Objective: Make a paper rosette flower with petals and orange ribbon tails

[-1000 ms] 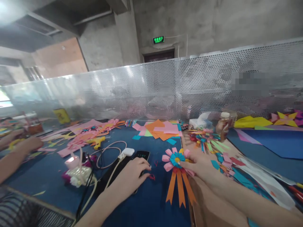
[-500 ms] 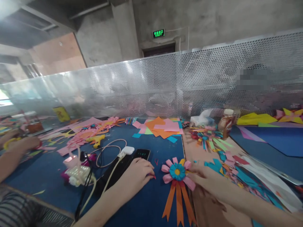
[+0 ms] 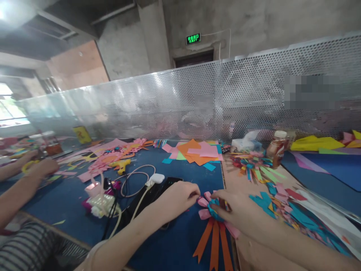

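"Perforated metal partition (image 3: 135,109) noted along the back, concrete wall (image 3: 254,22) above it, illuminated exit sign (image 3: 193,38). Condition of the work surface?"

"Blue tabletop (image 3: 184,226), with brown cardboard (image 3: 229,171) to the right. Paper sheets (image 3: 194,150) are stacked near the partition. Cut paper scraps (image 3: 301,214) lie on the right side, and a brown bottle (image 3: 276,148) with a pale cap stands behind them."

"Location of the paper flower (image 3: 213,212)?"

"Front and centre, where the tabletop meets the cardboard. Pink loop petals surround a blue middle; orange strips (image 3: 214,244) run from it toward the wearer."

"State of the hands?"

"Right hand (image 3: 235,210): thumb and forefinger slightly apart, laid over the blue middle. Contact is evident; whether they grip it, I cannot tell. Left hand (image 3: 182,197): fingers curled narrow, just beside the petals on the left. Whether anything is pinched there, I cannot tell."

"Items about the left arm?"

"Dark phone (image 3: 173,181) partly behind the left hand, white plug (image 3: 157,178) with its cable, and farther off a yellow glue gun (image 3: 121,165)."

"Other persons?"

"One, at far left: co-worker's hand (image 3: 46,167) near a yellow ring (image 3: 29,165), striped clothing (image 3: 28,241) below."
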`<state>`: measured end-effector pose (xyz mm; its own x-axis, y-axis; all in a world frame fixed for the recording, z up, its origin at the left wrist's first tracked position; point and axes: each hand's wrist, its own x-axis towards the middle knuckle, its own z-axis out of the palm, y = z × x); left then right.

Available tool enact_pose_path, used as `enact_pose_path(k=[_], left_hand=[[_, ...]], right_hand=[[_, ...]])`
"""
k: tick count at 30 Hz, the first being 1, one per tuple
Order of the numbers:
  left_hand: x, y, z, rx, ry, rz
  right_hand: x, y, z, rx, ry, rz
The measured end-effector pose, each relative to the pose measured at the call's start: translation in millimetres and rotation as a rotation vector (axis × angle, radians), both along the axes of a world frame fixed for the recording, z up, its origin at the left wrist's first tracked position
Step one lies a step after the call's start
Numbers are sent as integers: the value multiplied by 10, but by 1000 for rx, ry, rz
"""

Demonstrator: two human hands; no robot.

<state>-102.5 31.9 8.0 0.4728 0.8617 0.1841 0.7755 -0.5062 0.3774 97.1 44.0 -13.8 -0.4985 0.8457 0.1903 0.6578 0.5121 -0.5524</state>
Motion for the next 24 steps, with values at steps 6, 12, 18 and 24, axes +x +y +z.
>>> enact_pose_path(k=[6, 12, 18, 24], left_hand=[[-39, -31, 45, 65, -46, -22], [-278, -40, 119, 143, -71, 45], [-1162, -215, 459, 515, -160, 417], [-2131, -523, 533, 600, -333, 858]], right_hand=[[-300, 99, 3, -15, -51, 30], [-449, 194, 31, -19, 9, 78], [-1197, 442, 237, 60, -68, 187], [-2782, 886, 377, 37, -138, 310]])
